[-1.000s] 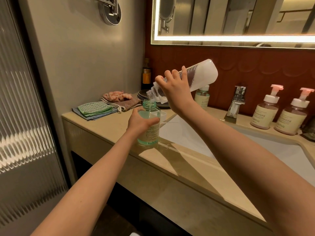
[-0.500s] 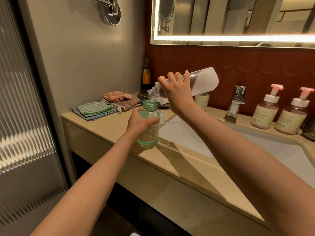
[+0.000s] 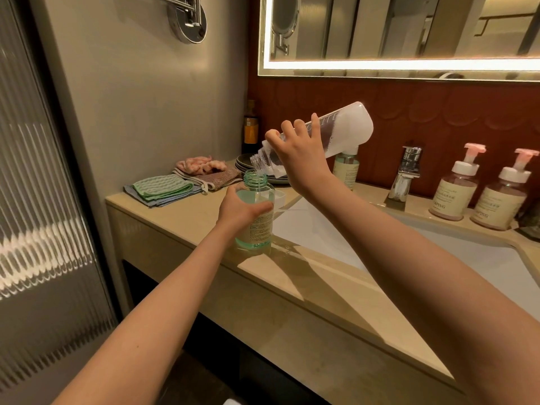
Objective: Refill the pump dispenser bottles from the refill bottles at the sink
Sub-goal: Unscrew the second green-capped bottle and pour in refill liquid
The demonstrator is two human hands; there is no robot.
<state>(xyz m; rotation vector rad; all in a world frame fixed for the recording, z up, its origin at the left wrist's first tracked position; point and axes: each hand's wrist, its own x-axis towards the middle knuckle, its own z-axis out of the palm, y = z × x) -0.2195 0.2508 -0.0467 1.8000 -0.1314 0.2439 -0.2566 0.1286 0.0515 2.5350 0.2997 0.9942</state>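
Note:
An uncapped green dispenser bottle (image 3: 257,226) stands on the beige counter (image 3: 336,290) at the sink's left corner, and my left hand (image 3: 238,210) grips its body. My right hand (image 3: 301,153) holds a frosted white refill bottle (image 3: 347,131) tilted down to the left, its clear neck just above the green bottle's open mouth. A small white cap (image 3: 279,197) lies behind the green bottle. Another green bottle (image 3: 346,168) stands behind my right wrist. Two pink-pump dispenser bottles (image 3: 455,188) (image 3: 502,200) stand right of the tap.
A chrome tap (image 3: 406,173) rises behind the white basin (image 3: 438,252). Folded cloths (image 3: 162,188), a pink cloth (image 3: 198,165) and stacked dark plates (image 3: 248,165) fill the counter's back left, with a dark bottle (image 3: 251,127) in the corner. A lit mirror (image 3: 409,30) hangs above.
My right hand has lowered the refill bottle's raised end, so it lies flatter, with its neck still over the green bottle's mouth. My left hand has kept still.

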